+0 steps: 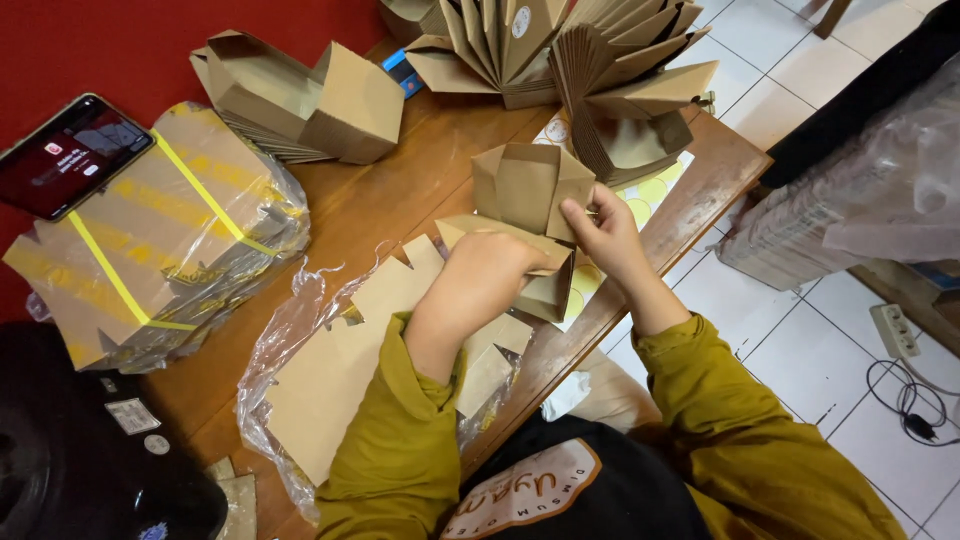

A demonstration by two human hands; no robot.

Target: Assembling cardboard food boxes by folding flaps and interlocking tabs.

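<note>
— What colours do we see here?
— Our sleeves (pixel 400 440) are mustard yellow, the box (pixel 528 205) plain brown.
— And that wrapped bundle (pixel 150 240)?
— Brown, crossed by yellow straps. We'd call the wall (pixel 110 40) red, the floor tiles (pixel 800 340) white.

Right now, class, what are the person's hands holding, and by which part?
Both hold one half-folded brown cardboard box: the right hand pinches its upper flap, the left hand presses its lower side.
</note>
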